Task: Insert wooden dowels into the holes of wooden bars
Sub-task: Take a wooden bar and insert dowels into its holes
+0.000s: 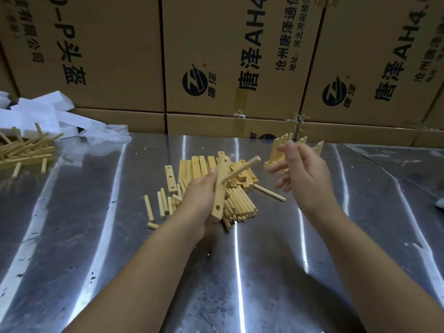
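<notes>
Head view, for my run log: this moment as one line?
left hand grips bar | one dowel in bar | right hand open

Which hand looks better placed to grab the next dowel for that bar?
Probably the right hand: it is empty, fingers open. The left hand grips the bar, which has one dowel in and a hole free. Loose dowels lie on the table nearby.

Motion blur on the right hand (301, 175); outline indistinct. It covers part of the dowelled bars (281, 143) behind. The left hand (199, 200) and held bar (217, 200) conceal part of the dowel pile (242, 205). Left edge crops the bar heap (21, 151); white object (441, 203) at right edge unidentifiable.
</notes>
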